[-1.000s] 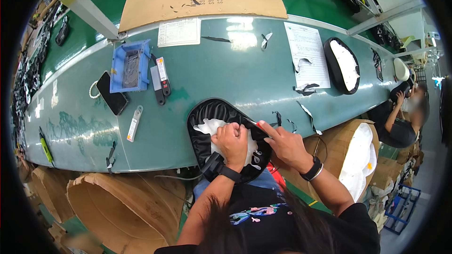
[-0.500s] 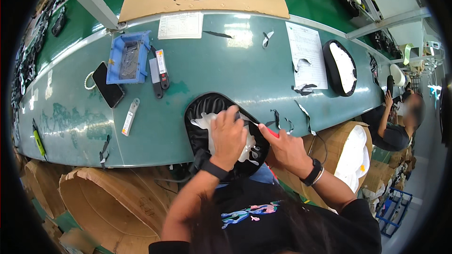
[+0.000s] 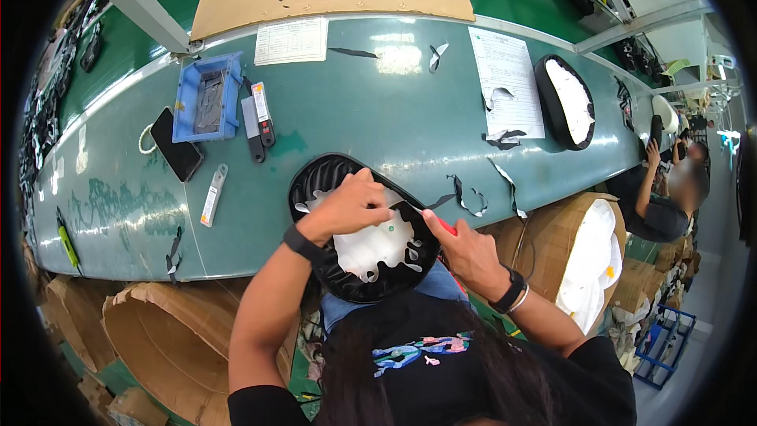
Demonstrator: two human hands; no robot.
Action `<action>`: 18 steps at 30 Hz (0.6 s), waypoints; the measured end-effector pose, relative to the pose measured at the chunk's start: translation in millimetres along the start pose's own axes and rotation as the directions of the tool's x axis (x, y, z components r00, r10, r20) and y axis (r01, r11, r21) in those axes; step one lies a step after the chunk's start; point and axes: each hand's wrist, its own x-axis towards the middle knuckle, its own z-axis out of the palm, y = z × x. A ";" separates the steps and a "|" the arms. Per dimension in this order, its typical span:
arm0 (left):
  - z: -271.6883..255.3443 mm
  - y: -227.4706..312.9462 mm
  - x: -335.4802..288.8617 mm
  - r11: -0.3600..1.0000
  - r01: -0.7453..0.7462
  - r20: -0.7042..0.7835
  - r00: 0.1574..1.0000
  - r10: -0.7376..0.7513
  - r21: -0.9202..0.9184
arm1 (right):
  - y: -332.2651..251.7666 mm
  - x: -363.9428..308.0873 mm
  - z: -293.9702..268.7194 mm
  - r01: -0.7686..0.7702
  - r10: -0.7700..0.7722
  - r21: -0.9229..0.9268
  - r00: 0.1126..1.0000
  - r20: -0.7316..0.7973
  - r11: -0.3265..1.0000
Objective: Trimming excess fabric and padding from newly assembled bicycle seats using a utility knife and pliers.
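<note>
**Light touch, steady hold**

The black-covered pad (image 3: 371, 251) with its white middle lies at the near edge of the table (image 3: 315, 114), partly over the lap. The right hand (image 3: 473, 259) is wrapped around a red-handled tool (image 3: 447, 227), whose thin end points at the pad's upper right rim. The left hand (image 3: 356, 203) lies over the pad with fingers curled; whether they pinch the cover, I cannot tell.

Working well here probably means bracing the pad firmly, drawing the cover smooth with the left hand, and guiding the tool in short, shallow strokes angled away from those knuckles, so neither fabric nor skin is nicked.

Across the table stand a blue bin (image 3: 197, 132), a phone (image 3: 177, 150) and a pale-handled cutter (image 3: 214, 196); to the right, a second black-and-white pad (image 3: 569, 102) lies beside a printed sheet (image 3: 509, 79). Dark scraps (image 3: 501, 142) are scattered about. Cardboard boxes (image 3: 169, 339) stand below, and a co-worker (image 3: 664, 201) sits farther right.
</note>
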 end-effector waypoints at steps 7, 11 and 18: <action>22.4 12.8 -7.2 0.737 -0.229 0.042 0.964 0.263 0.636 | 5.4 -8.1 9.4 -0.099 0.098 0.014 0.995 0.021 0.995; 47.2 15.2 -3.7 0.792 -0.299 -0.025 0.929 0.368 0.533 | 5.4 -2.1 3.9 -0.068 0.068 0.027 0.998 -0.005 0.997; -18.3 37.8 -26.9 0.955 -0.294 -0.465 0.852 0.238 -0.049 | -9.7 -33.1 37.8 -0.197 0.209 0.113 0.973 -0.101 0.974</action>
